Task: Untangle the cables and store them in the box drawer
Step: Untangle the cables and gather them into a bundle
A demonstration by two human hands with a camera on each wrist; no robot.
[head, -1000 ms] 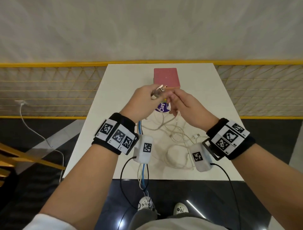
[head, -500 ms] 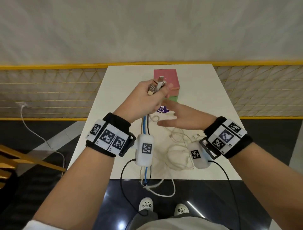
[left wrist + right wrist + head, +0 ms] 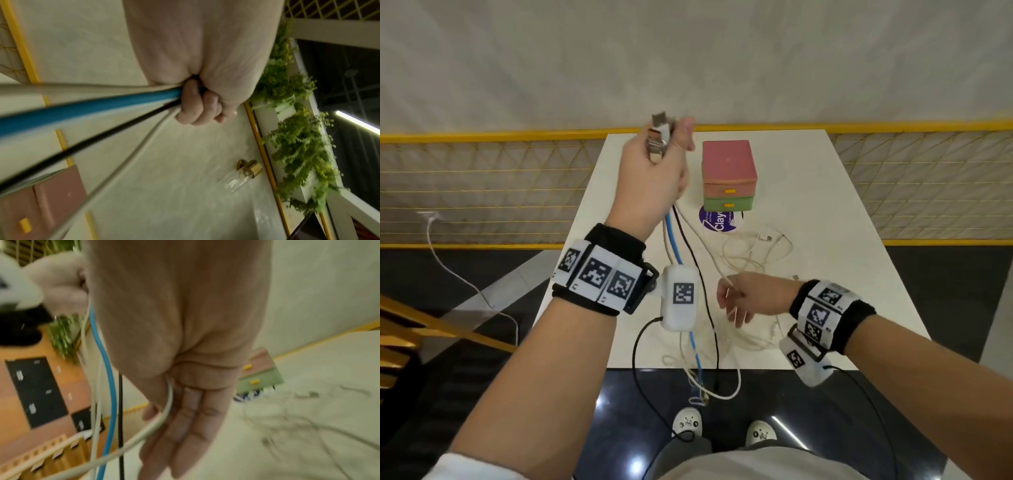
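L hand (image 3: 654,178) raised above table (image 3: 808,178), fist clamped on cable bundle (image 3: 681,246): blue, black, 2 white, USB plugs sticking up. R hand (image 3: 753,298) fingers straight, white cable (image 3: 162,420) across palm. Rest tangled on table near pink/green drawer box (image 3: 729,174).

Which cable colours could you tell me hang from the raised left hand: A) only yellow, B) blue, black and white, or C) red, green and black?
B: the left hand grips plug ends with a blue cable, a black cable and white cables hanging below it.
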